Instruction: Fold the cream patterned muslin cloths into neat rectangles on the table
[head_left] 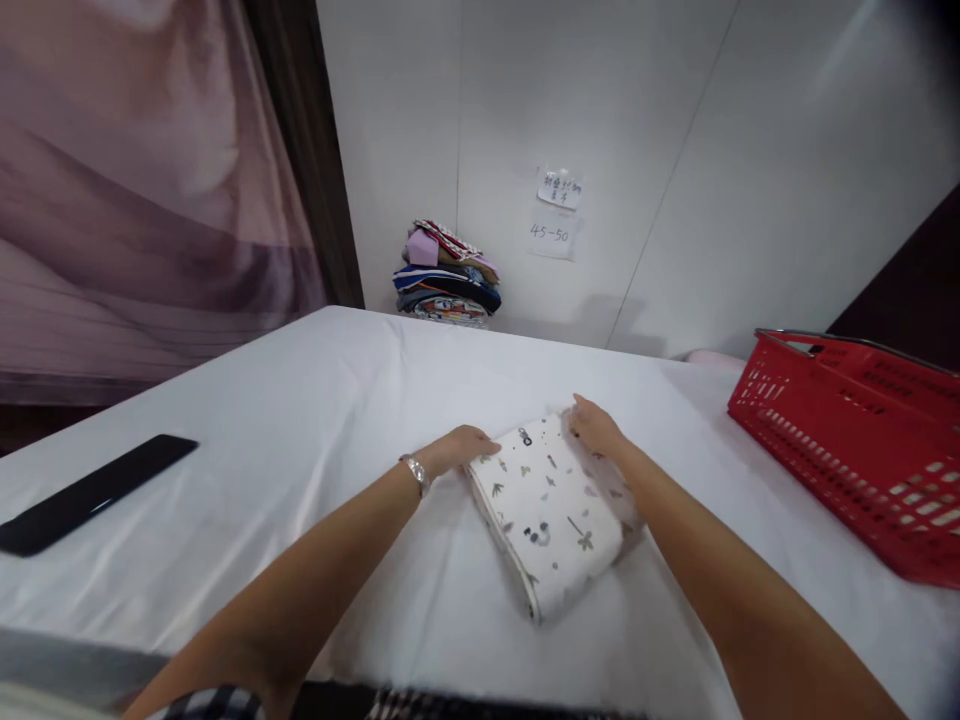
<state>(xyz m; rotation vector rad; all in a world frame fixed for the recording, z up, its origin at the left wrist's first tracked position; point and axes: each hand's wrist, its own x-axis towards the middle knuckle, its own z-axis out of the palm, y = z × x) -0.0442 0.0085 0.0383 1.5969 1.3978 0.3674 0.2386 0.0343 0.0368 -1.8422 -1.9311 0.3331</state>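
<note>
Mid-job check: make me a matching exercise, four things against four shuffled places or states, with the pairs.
1. printed cloth
2. red basket
3. flat black object
4. fabric stack

A. by the picture's left edge
B. left of the 45-50 note
C. folded, left hand and right hand on it
D. by the picture's right edge

Pairs: 1-C, 2-D, 3-A, 4-B
</note>
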